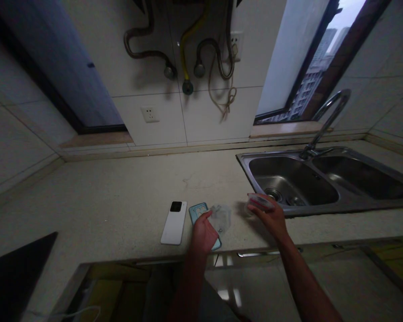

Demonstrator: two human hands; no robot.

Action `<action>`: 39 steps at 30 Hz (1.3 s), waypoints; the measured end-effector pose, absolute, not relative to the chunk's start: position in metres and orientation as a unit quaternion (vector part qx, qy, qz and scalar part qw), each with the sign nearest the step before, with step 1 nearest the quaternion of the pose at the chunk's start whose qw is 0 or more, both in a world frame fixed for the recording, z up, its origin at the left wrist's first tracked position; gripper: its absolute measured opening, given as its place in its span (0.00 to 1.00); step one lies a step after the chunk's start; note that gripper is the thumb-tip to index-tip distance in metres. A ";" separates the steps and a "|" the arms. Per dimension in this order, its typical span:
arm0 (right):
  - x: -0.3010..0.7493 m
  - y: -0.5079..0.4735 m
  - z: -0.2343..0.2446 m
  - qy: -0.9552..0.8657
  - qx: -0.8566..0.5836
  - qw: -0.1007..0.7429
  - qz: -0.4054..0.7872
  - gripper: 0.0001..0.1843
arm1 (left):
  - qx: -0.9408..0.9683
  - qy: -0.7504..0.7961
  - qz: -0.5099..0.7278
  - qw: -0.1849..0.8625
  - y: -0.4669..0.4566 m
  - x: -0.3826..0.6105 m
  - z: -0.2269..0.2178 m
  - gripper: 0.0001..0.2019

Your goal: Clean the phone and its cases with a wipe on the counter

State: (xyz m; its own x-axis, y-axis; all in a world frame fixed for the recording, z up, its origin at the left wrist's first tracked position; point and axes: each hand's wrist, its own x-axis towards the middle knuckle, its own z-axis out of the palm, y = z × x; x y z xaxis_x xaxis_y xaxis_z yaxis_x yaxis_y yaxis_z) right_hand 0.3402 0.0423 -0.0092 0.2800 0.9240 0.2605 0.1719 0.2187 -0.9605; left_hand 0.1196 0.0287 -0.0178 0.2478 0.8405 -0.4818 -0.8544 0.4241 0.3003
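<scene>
My left hand [204,235] is closed, its thumb pinching the edge of a small clear plastic bag [223,218] with a dark mark near its lower part. Beneath that hand and the bag, a teal phone case [198,208] lies on the counter, partly hidden. A white phone [175,226] with a black camera block rests just to the left, back side up. To the right, near the sink's front corner, my right hand [272,218] grips another piece of clear plastic [260,201] with a red strip, which looks like a zip bag.
A pale stone counter [121,192] runs along the tiled wall. At the right is a steel double sink [242,162] with a curved faucet [329,116]. A dark flat panel [20,273] sits at the left edge. Pipes [184,53] and a socket [150,114] are on the wall.
</scene>
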 end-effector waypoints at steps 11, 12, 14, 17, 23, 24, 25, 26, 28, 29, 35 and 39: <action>0.340 0.029 0.007 -0.347 -0.337 0.721 0.496 0.27 | 0.108 0.347 0.460 0.811 0.039 0.127 -0.013 0.15; 0.338 0.029 0.008 -0.341 -0.338 0.721 0.500 0.27 | 0.128 0.339 0.440 0.822 0.040 0.130 -0.010 0.18; 0.335 0.029 0.009 -0.330 -0.349 0.718 0.503 0.27 | 0.163 0.329 0.410 0.835 0.039 0.135 -0.005 0.23; 0.332 0.033 0.005 -0.320 -0.368 0.716 0.499 0.25 | 0.197 0.355 0.398 0.822 0.037 0.140 -0.002 0.25; 0.328 0.041 -0.008 -0.352 -0.397 0.724 0.440 0.21 | 0.246 0.443 0.407 0.760 0.030 0.141 0.001 0.24; 0.326 0.042 -0.010 -0.358 -0.404 0.724 0.429 0.20 | 0.245 0.441 0.405 0.763 0.029 0.141 0.002 0.24; 0.323 0.042 -0.012 -0.366 -0.412 0.721 0.419 0.20 | 0.240 0.439 0.405 0.766 0.028 0.143 0.002 0.24; 0.321 0.041 -0.015 -0.377 -0.421 0.715 0.412 0.19 | 0.233 0.437 0.407 0.767 0.028 0.145 0.002 0.24; 0.317 0.039 -0.019 -0.408 -0.437 0.694 0.401 0.19 | 0.217 0.442 0.419 0.763 0.027 0.149 0.001 0.23; 0.315 0.038 -0.021 -0.428 -0.440 0.685 0.392 0.19 | 0.210 0.445 0.428 0.758 0.026 0.150 0.001 0.23; 0.312 0.025 -0.033 -0.518 -0.431 0.681 0.287 0.19 | 0.201 0.465 0.423 0.751 0.022 0.148 0.003 0.24; 0.310 0.025 -0.031 -0.553 -0.445 0.663 0.238 0.18 | 0.205 0.471 0.430 0.743 0.024 0.150 -0.001 0.24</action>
